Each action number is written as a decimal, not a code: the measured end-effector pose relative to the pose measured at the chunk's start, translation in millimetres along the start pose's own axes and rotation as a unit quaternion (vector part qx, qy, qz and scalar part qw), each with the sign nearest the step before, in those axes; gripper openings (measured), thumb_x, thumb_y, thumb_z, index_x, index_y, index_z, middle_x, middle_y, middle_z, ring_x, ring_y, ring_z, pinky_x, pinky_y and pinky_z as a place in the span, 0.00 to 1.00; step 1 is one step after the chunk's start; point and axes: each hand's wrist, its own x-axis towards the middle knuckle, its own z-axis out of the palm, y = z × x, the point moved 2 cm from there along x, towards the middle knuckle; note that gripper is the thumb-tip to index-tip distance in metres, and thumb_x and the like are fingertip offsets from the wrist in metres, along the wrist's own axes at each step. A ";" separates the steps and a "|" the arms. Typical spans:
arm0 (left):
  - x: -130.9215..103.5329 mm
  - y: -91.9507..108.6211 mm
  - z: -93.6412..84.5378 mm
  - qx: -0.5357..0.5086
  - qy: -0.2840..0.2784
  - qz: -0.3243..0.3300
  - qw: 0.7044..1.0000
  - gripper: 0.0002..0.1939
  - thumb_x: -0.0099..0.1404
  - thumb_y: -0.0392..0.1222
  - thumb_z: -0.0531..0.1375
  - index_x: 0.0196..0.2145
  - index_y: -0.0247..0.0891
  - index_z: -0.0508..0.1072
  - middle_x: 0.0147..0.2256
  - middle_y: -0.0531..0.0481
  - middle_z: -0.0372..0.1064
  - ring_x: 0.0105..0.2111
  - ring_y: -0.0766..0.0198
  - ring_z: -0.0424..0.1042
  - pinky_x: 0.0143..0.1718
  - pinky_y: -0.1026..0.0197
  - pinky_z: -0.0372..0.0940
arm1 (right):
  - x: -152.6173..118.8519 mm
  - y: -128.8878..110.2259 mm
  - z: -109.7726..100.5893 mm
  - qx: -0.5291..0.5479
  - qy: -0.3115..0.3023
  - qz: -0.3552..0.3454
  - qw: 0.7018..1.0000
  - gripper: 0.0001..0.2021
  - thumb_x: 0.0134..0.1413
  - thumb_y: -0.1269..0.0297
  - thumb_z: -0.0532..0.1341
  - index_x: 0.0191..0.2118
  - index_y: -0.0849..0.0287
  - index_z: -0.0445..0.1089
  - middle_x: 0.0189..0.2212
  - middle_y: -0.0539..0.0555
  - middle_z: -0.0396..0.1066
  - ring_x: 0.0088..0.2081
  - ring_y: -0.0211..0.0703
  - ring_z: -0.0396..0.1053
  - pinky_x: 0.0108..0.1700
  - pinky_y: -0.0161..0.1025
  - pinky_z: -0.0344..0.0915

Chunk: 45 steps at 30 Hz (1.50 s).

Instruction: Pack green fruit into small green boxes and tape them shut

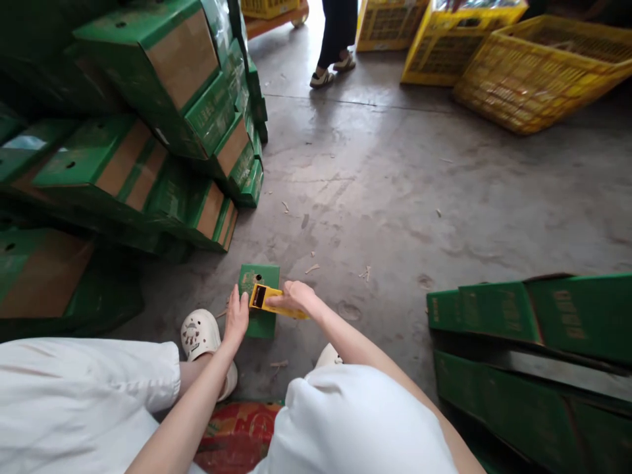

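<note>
A small green carton (261, 324) stands on the floor between my feet, with a dark round hole near its far edge. My left hand (237, 317) lies along the carton's left side, fingers stretched out and pointing away from me. In my right hand (297, 297) is a yellow carton stapler (261, 296), its dark front end over the carton's top. The fingers wrap round its handle, which sticks out to the right. Part of the carton's top is hidden under the tool and hand.
Green cartons (143, 72) are stacked high on the left. More green cartons (498, 309) lie at the right. Yellow crates (434, 49) and a tilted yellow basket (518, 85) stand at the back. A person's legs (336, 33) are beyond. Scraps lie on the concrete floor (365, 184).
</note>
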 end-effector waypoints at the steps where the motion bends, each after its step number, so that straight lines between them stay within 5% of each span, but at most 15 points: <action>1: -2.3 -1.1 3.5 0.018 0.013 -0.014 1.000 0.35 0.77 0.59 0.46 0.73 0.35 0.59 0.69 0.31 0.62 0.71 0.46 0.60 0.71 0.43 0.57 | 3.0 -1.4 0.7 0.003 -0.003 -0.003 1.000 0.39 0.54 0.30 0.64 0.57 0.61 0.77 0.52 0.67 0.80 0.51 0.62 0.78 0.43 0.41 0.71; 4: -7.9 -1.1 12.5 0.090 0.039 -0.023 0.995 0.36 0.78 0.56 0.44 0.75 0.34 0.55 0.66 0.27 0.65 0.67 0.41 0.66 0.64 0.41 0.63 | 9.1 7.6 3.5 0.032 -0.013 -0.020 0.999 0.38 0.54 0.29 0.63 0.54 0.61 0.77 0.49 0.66 0.80 0.48 0.60 0.79 0.41 0.41 0.70; 7: -8.5 2.6 15.5 0.135 0.053 -0.008 0.989 0.33 0.79 0.54 0.43 0.72 0.35 0.60 0.63 0.28 0.70 0.63 0.41 0.71 0.62 0.43 0.65 | 5.9 28.9 7.7 0.059 -0.008 -0.039 0.997 0.34 0.55 0.29 0.62 0.46 0.58 0.79 0.43 0.63 0.81 0.43 0.57 0.78 0.38 0.41 0.68; 13: -5.0 5.9 15.6 0.142 0.044 0.023 0.989 0.30 0.79 0.53 0.44 0.68 0.36 0.68 0.59 0.31 0.74 0.60 0.43 0.73 0.63 0.45 0.63 | -39.7 86.0 18.2 0.088 -0.037 -0.003 0.995 0.26 0.56 0.32 0.63 0.30 0.53 0.76 0.29 0.59 0.76 0.36 0.58 0.76 0.33 0.44 0.65; 17: -5.8 5.8 14.6 0.135 0.043 0.020 0.990 0.30 0.79 0.53 0.44 0.68 0.36 0.68 0.60 0.31 0.74 0.60 0.42 0.73 0.62 0.45 0.63 | -69.3 121.9 32.6 0.105 -0.041 0.042 0.993 0.28 0.55 0.33 0.62 0.30 0.56 0.75 0.29 0.56 0.75 0.35 0.55 0.75 0.32 0.41 0.62; 21: -6.7 8.7 12.2 0.119 0.037 0.033 0.992 0.29 0.79 0.52 0.45 0.69 0.40 0.67 0.59 0.35 0.75 0.59 0.45 0.74 0.62 0.47 0.64 | -67.6 134.4 41.7 0.064 -0.018 0.080 0.995 0.28 0.56 0.33 0.62 0.33 0.58 0.76 0.31 0.58 0.77 0.36 0.53 0.75 0.32 0.40 0.61; 30: -2.7 10.0 11.0 0.109 0.008 0.003 0.994 0.28 0.79 0.52 0.45 0.69 0.42 0.67 0.63 0.36 0.71 0.61 0.44 0.72 0.61 0.46 0.65 | -9.5 84.4 37.4 0.005 -0.036 0.106 0.994 0.34 0.58 0.29 0.60 0.43 0.60 0.78 0.44 0.64 0.81 0.43 0.53 0.78 0.34 0.38 0.61; 37: 12.7 -5.3 7.4 0.112 -0.018 -0.041 0.993 0.28 0.76 0.59 0.50 0.64 0.43 0.71 0.58 0.34 0.75 0.52 0.41 0.78 0.55 0.41 0.68 | -11.1 73.9 43.1 0.012 -0.014 0.114 0.993 0.35 0.59 0.28 0.59 0.45 0.59 0.78 0.43 0.64 0.81 0.44 0.53 0.78 0.35 0.37 0.63; 41: 52.7 -26.6 -25.6 0.053 -0.029 -0.023 0.998 0.25 0.75 0.56 0.52 0.56 0.38 0.76 0.54 0.33 0.78 0.57 0.44 0.76 0.61 0.44 0.67 | -13.7 45.0 36.3 0.038 0.006 0.060 0.997 0.36 0.59 0.27 0.58 0.45 0.61 0.79 0.43 0.63 0.81 0.43 0.53 0.79 0.35 0.37 0.64; 45: 78.2 -28.5 -73.5 0.049 0.052 0.015 0.997 0.26 0.75 0.51 0.50 0.58 0.32 0.74 0.59 0.31 0.73 0.63 0.46 0.70 0.68 0.44 0.60 | 0.1 2.1 28.4 0.077 0.023 0.004 0.997 0.37 0.59 0.28 0.59 0.48 0.61 0.80 0.46 0.64 0.81 0.45 0.55 0.79 0.36 0.36 0.66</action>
